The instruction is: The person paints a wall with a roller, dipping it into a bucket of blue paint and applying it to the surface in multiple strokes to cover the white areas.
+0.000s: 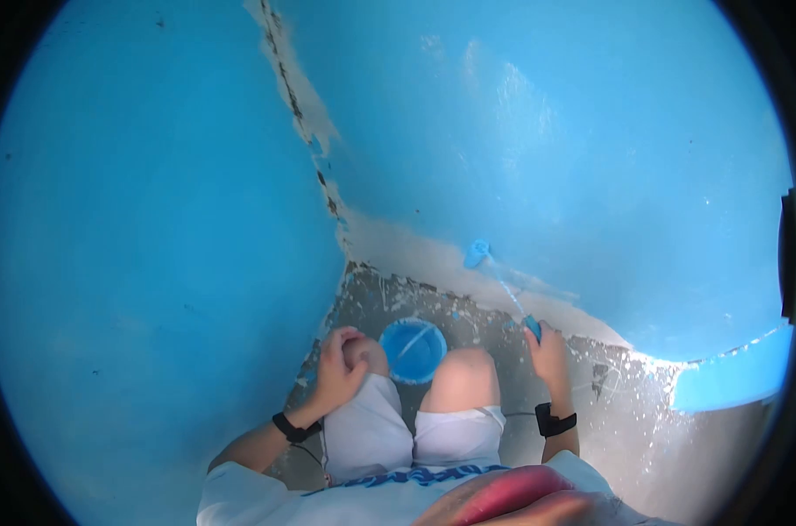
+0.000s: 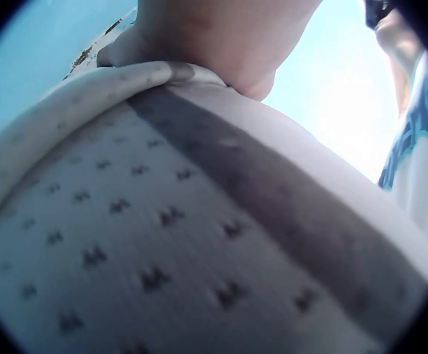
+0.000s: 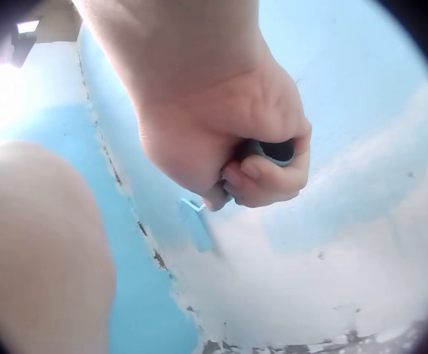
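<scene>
Currently: your right hand (image 1: 548, 351) fingers clamp roller (image 1: 477, 252) handle; left hand (image 1: 341, 364) cups knee, apparently; bucket (image 1: 413, 349) between knees, may tip.

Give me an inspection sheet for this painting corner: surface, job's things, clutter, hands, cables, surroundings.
Surface: blue wall, with an unpainted whitish band along its base.
Job's things: paint roller against the wall; blue paint bucket on the floor between the knees.
Clutter: nothing seen.
Hands: right hand grips the roller handle; left hand rests on the left knee.
Cables: thin wire running from the left wrist strap.
Surroundings: grey floor speckled with paint; cracked corner seam.
</scene>
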`<action>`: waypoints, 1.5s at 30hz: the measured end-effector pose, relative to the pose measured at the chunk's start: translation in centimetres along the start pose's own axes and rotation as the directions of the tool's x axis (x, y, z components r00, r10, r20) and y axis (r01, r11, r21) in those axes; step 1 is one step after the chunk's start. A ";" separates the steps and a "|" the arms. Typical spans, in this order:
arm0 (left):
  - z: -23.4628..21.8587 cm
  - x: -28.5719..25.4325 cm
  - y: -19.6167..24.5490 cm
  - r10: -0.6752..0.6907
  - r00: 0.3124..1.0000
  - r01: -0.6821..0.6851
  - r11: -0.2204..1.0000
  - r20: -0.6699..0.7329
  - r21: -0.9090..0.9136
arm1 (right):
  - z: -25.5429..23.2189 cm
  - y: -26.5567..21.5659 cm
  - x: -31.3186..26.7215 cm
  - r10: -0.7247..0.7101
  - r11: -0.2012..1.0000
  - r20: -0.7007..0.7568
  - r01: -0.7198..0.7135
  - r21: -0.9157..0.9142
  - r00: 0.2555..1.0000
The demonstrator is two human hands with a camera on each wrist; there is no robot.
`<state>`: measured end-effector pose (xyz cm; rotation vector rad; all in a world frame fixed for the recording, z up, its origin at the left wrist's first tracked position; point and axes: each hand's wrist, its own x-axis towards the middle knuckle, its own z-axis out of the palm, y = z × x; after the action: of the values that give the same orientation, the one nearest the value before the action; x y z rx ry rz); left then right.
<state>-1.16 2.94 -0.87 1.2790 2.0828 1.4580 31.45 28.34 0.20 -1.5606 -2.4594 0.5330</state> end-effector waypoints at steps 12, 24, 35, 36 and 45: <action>0.4 0.7 0.3 -0.003 0.999 0.003 1.000 0.044 0.003 | -3.4 -1.5 -5.2 0.081 0.933 -0.010 -0.072 0.354 0.997; -0.4 -0.5 0.5 0.047 0.998 -0.048 0.999 0.032 0.023 | -15.1 -17.2 5.0 -0.264 0.375 0.077 0.029 0.926 0.961; -0.6 -0.7 1.0 0.012 1.000 -0.012 1.000 0.026 0.017 | -8.0 -11.3 3.5 -0.011 0.471 -0.064 0.062 0.880 0.998; -0.5 -0.6 1.0 -0.001 1.000 0.001 1.000 0.029 0.005 | -7.3 -10.2 2.9 -0.011 0.472 -0.065 0.063 0.879 0.998; -0.2 -0.1 0.5 0.014 0.998 -0.012 0.999 0.054 -0.031 | -5.5 -11.7 1.1 0.157 0.539 -0.062 -0.033 0.841 0.986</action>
<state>-0.97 2.78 -0.40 1.3082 2.0132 1.4390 23.06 25.92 9.79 -1.2117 -1.5469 1.3376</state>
